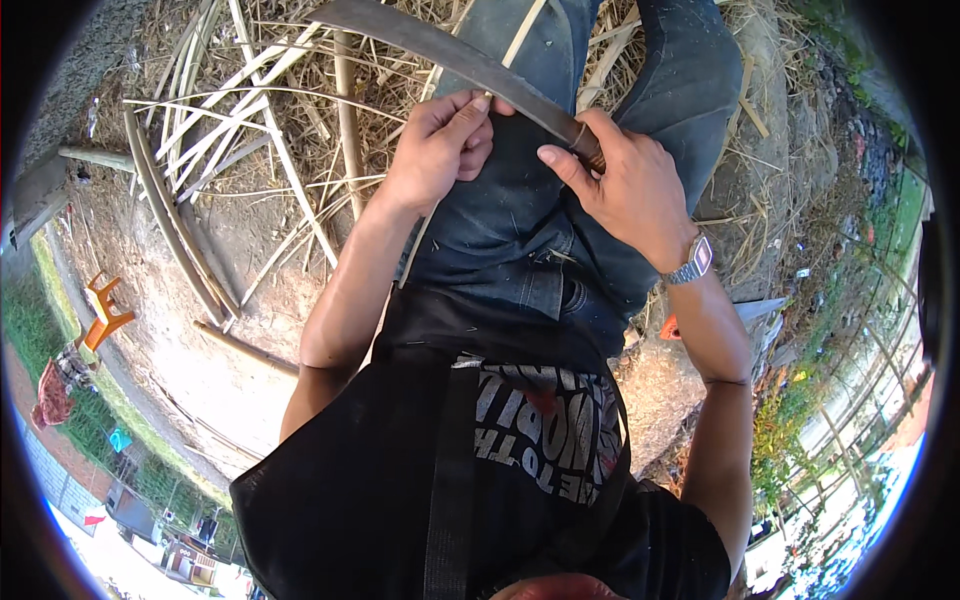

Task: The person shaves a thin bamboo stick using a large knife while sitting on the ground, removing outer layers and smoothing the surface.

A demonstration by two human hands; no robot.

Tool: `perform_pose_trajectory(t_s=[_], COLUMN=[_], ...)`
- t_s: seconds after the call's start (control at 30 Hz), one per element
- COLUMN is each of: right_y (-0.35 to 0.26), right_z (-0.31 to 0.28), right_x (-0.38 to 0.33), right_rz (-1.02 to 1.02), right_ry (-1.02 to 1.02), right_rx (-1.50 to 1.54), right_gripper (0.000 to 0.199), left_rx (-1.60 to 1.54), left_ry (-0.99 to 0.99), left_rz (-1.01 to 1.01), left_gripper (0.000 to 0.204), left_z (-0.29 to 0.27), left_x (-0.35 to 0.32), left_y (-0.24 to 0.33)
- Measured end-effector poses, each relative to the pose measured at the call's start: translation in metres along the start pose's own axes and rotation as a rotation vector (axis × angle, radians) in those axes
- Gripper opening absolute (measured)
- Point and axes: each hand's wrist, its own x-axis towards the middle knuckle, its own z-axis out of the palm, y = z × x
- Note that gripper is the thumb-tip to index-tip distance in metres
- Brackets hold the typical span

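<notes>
My right hand is wrapped round the brown handle of a machete. Its long dark blade reaches away to the upper left, across the space above my legs. Closed in a pinch, my left hand grips a thin pale strip of split bamboo or cane just beside the blade. The strip passes by the blade's edge at my fingertips; whether the edge is touching it, I cannot tell. Another length of the strip seems to trail below my left wrist, along my thigh.
Many pale split strips lie heaped on the ground to the left, with curved poles near them. Shavings and straw litter the ground around my jeans. A long-bladed tool lies by my right forearm. An orange chair and a person are far left.
</notes>
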Motion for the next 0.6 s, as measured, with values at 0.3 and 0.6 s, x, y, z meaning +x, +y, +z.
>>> perform_pose_trajectory(t_s=[0.3, 0.6], right_y=[0.050, 0.131], right_z=[-0.003, -0.056], right_x=[0.061, 0.143], right_rz=[-0.080, 0.452], right_ry=[0.220, 0.520], right_rx=[-0.242, -0.056], right_gripper=[0.072, 0.065], left_rx=[-0.062, -0.103], left_ry=[0.012, -0.028], left_rz=[-0.001, 0.006], left_gripper=[0.028, 0.029], left_z=[0.002, -0.016], left_x=[-0.011, -0.064], left_y=[0.001, -0.017])
